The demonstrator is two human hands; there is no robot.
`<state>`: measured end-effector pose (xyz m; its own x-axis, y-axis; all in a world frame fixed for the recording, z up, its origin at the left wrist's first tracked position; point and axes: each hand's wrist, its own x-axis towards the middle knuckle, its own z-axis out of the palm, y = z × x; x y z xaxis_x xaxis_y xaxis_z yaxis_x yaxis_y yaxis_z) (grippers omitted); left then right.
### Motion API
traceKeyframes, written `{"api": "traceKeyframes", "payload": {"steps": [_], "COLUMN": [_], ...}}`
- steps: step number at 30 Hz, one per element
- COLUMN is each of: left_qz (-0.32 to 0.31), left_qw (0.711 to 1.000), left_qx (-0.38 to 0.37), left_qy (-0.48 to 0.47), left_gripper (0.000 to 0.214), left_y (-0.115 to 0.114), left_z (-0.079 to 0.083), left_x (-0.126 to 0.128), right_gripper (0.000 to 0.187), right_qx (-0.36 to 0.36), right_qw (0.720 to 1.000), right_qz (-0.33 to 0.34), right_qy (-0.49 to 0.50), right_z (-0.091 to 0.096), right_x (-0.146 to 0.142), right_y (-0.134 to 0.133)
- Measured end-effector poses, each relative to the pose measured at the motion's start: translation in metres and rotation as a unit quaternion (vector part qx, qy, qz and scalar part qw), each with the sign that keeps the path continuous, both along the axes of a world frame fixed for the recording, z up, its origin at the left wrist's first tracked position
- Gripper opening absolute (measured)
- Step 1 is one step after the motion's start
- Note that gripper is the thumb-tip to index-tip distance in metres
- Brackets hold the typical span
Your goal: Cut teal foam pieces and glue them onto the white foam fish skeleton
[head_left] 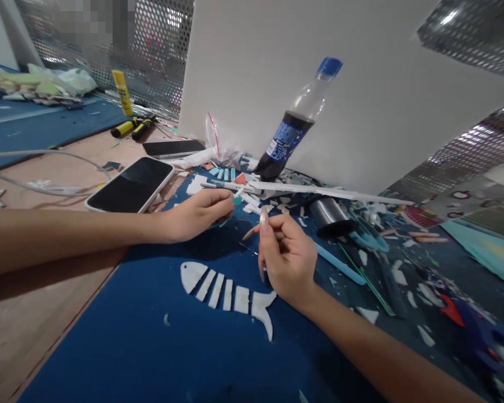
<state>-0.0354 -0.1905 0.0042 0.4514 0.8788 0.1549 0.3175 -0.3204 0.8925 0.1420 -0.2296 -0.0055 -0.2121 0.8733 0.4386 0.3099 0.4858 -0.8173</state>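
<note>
Handling of thin silvery needle (247, 248) seems the step, needing steadiness: right hand (288, 254) pinches it, left hand (201, 215) clasps half-hidden green object (237, 200) near left edge of flat blue mat (143, 341).

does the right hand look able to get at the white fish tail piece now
Probably yes: the right hand is close to the white fish tail piece, and nothing lies on that piece.

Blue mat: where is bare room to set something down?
The widest patch of mat lies between its left edge, the white fish pieces and the right forearm, bare except for small scraps. Crowded: around the bottle and dark spool, and right of the right hand, among offcuts.
</note>
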Motion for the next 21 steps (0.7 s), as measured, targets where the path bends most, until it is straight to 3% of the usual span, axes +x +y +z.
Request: {"api": "traceKeyframes", "payload": {"steps": [6, 10, 14, 21], "left_qz": [-0.041, -0.032, -0.035, -0.053], "left_qw": [0.998, 0.996, 0.991, 0.992], "left_qx": [-0.034, -0.067, -0.105, -0.093], "left_qy": [-0.02, -0.045, -0.072, -0.07], "left_gripper": [0.033, 0.028, 0.026, 0.026], "left_y": [0.0013, 0.0024, 0.0025, 0.0028], "left_z": [-0.0008, -0.0011, -0.004, -0.0053], "left_x": [-0.0008, 0.0014, 0.0023, 0.0016], "right_gripper": [0.013, 0.011, 0.011, 0.015], "right_qx": [0.08, 0.11, 0.107, 0.085], "right_qw": [0.995, 0.99, 0.991, 0.994], "right_qz": [-0.02, -0.029, -0.013, 0.008], "right_qy": [-0.064, -0.082, -0.077, -0.075], "right_z": [-0.0028, -0.0034, -0.0025, -0.0018], "right_x": [0.0014, 0.0027, 0.0021, 0.001], "right_y": [-0.0006, 0.0011, 0.0008, 0.0003]}}
